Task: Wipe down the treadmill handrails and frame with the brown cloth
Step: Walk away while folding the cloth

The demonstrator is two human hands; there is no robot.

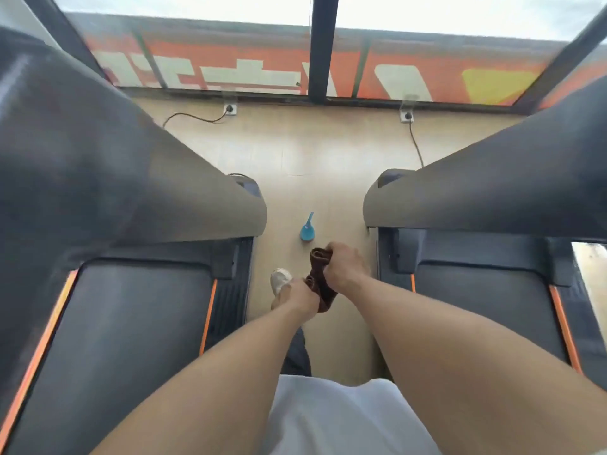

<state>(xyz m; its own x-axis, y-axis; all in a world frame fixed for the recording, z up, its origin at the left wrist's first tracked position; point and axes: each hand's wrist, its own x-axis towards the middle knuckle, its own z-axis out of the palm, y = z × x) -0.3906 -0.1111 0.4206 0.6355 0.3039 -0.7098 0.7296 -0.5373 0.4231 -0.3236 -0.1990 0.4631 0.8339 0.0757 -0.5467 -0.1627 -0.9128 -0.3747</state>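
A: Quick one. Where's the cloth?

B: Crumpled brown fabric cloth (320, 280), bunched between both hands over the pale wood-look floor (295, 152), in the aisle between two machines. Right hand (345, 266) grips its far upper end, fingers curled round it. Left hand (300, 295) grips the near lower end; its fingers look wrapped into the fabric, but they're partly hidden, so I can't tell exactly how.

A: Why two hands?

B: Judging by the stretch between them, it's being folded or wrung into a pad before wiping. Not touching any machine.

A: The treadmills?

B: Dark grey treadmill with orange side stripes on the left (131, 307), same model on the right (486, 290). Broad grey slanted frame arms rise from each towards the camera. No handrail contact yet, so wiping looks not started here.

A: Anything else?

B: Small blue plastic spray bottle (307, 228) stands on the floor just beyond the hands, probably parked within reach. White shoe (280, 280) beside the left hand. Two floor sockets with black cables at the far window wall (322, 47).
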